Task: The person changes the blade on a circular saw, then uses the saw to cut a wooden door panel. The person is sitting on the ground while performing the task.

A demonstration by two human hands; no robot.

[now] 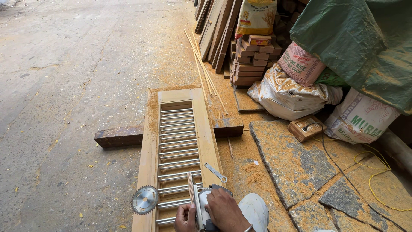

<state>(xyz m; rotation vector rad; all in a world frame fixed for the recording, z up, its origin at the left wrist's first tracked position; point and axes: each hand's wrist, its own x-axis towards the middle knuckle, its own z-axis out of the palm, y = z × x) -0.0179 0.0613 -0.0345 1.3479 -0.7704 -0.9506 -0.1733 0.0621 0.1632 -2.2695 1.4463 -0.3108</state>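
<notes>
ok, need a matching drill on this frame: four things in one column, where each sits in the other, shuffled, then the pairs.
Things:
1. circular saw blade
2. wrench
3. wooden switch box
4. stacked wood blocks

Places:
A. on the stone slabs by the sacks, cable attached
B. lying flat on the frame's left rail
C. piled against the leaning planks at the back
D. lying on the frame's right rail, just beyond the hands

Pairs: 1-B, 2-D, 3-A, 4-C
</notes>
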